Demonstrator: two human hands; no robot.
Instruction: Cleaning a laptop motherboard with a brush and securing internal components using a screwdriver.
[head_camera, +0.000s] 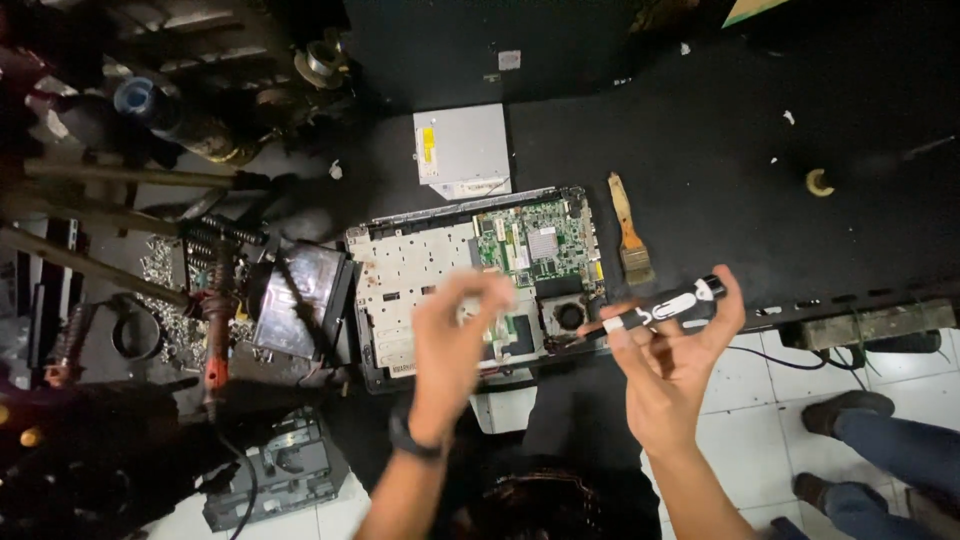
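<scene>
Right hand (672, 352) grips a black-and-white cylindrical screwdriver handle (668, 305), fingers curled round it, just above the near right edge of the opened grey laptop chassis (420, 275) lying on the black worktop (740, 150). Left hand (452, 345), blurred, hovers over the chassis middle with fingertips bunched, whether pinching a small part cannot be told. Cover is already off, green circuit board (535, 243) and round fan (569, 316) exposed but still seated; silver flat optical drive (462, 150) lies far, wooden-handled brush (630, 232) right.
</scene>
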